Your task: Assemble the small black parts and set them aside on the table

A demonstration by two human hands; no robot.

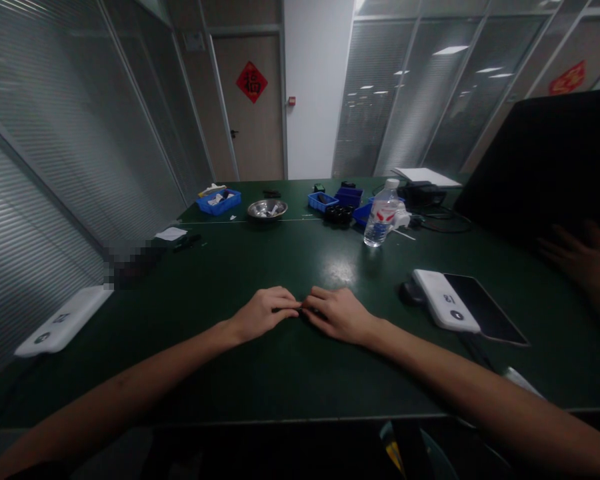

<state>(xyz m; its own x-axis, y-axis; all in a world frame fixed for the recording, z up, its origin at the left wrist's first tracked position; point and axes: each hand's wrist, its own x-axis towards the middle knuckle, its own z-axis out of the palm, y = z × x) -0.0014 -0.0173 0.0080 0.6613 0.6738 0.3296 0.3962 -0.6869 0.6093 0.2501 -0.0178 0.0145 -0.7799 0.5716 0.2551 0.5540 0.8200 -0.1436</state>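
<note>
Over the dark green table (220,380), my left hand (263,315) and my right hand (341,316) meet at the fingertips near the middle. Both are closed in a pinch, with thumb and fingers pressed together. A tiny dark bit shows where the fingertips meet, but I cannot make out what it is. The forearms come in from the lower left and lower right corners.
A water bottle (381,217) stands upright at back right. A white device (445,300) lies beyond my right hand. Farther back are a metal bowl (267,211) and a blue tray (219,202). Another person's hand (583,260) is at a dark screen (555,160).
</note>
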